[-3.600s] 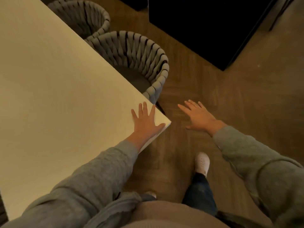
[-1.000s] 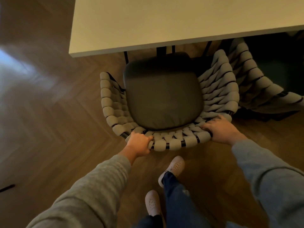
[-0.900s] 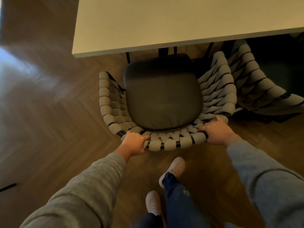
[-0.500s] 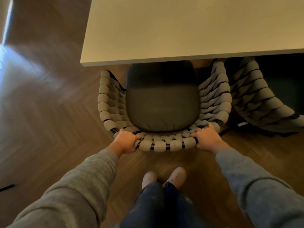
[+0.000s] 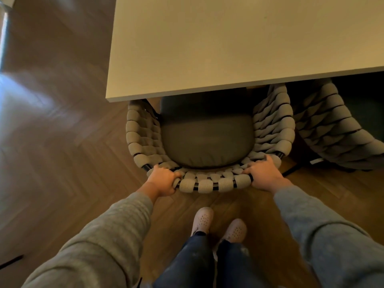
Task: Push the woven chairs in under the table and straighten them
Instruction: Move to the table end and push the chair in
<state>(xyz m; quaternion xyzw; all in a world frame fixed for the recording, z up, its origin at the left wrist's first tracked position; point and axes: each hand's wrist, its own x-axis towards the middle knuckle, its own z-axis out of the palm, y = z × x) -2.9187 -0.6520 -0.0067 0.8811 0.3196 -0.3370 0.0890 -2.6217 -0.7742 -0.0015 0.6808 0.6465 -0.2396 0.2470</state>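
Hands, left (image 5: 164,179) and right (image 5: 265,175), outstretched, grasping the woven chair (image 5: 207,183) back rim, seat partly under the table (image 5: 228,48).

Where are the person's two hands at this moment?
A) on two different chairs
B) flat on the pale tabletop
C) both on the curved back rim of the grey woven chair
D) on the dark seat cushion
C: the left hand and the right hand each curl round the back rim of the grey woven chair.
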